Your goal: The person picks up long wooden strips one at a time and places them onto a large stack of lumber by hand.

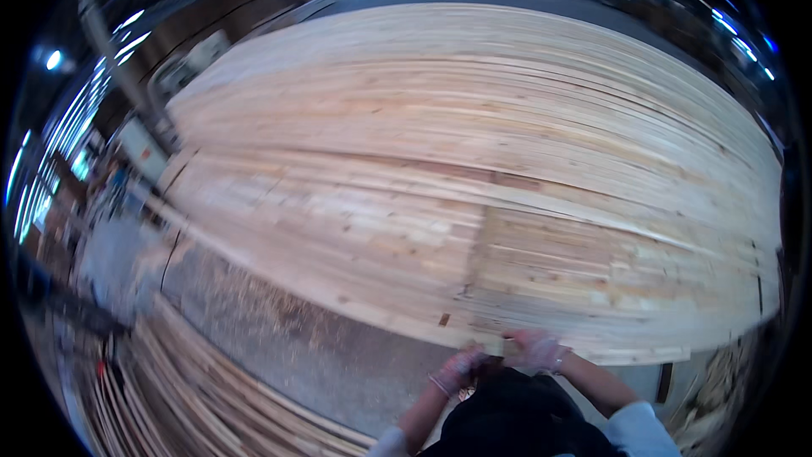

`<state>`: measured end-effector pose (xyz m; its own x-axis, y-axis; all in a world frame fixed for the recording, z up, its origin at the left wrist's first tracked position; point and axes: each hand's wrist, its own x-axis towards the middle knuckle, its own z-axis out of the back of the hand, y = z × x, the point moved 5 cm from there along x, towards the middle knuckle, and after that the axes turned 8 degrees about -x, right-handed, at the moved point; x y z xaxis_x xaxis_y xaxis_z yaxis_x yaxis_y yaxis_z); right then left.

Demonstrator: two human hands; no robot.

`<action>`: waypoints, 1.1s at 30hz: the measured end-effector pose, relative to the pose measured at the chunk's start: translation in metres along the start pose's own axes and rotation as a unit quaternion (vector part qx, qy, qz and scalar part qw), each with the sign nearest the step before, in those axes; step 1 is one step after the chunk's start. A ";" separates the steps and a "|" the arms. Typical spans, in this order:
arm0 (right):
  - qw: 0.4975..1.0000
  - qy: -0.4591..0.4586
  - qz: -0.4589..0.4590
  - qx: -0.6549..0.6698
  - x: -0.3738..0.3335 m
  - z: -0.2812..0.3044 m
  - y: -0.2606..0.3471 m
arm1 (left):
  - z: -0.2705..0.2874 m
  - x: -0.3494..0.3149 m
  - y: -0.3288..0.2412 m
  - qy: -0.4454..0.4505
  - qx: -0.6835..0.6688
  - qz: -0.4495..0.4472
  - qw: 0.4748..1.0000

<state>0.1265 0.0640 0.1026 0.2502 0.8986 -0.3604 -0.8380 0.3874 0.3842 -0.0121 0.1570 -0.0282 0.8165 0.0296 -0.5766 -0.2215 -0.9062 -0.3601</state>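
Both hands are close together at the near edge of a wide spread of pale planks [406, 118], right in front of my body. My left hand [461, 370], in a pinkish-white work glove, is curled closed beside a small dark and yellowish thing too blurred to name. My right hand [537, 349], gloved the same way, looks closed too, over the planks' near edge. A small pale piece shows by its fingers, and its kind is unclear. The planks lie side by side in long rows, with a crosswise seam near the middle.
Long thin wood strips [203, 381] lie in a pile at the lower left. Shavings [254, 292] cover the concrete floor beneath the near edge. Scrap wood [715, 389] is heaped at the lower right. A pale cabinet [142, 150] stands beyond the planks' left end.
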 end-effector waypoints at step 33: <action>0.954 -0.160 -0.177 -0.180 -0.066 0.130 -0.223 | 0.117 0.017 -0.043 -0.198 -0.015 -0.093 0.976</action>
<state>0.3603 -0.0547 0.1515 0.6355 0.7637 -0.1138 -0.7714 0.6344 -0.0505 -0.0514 0.2455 -0.1086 0.5699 0.3503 -0.7433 -0.0688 -0.8810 -0.4680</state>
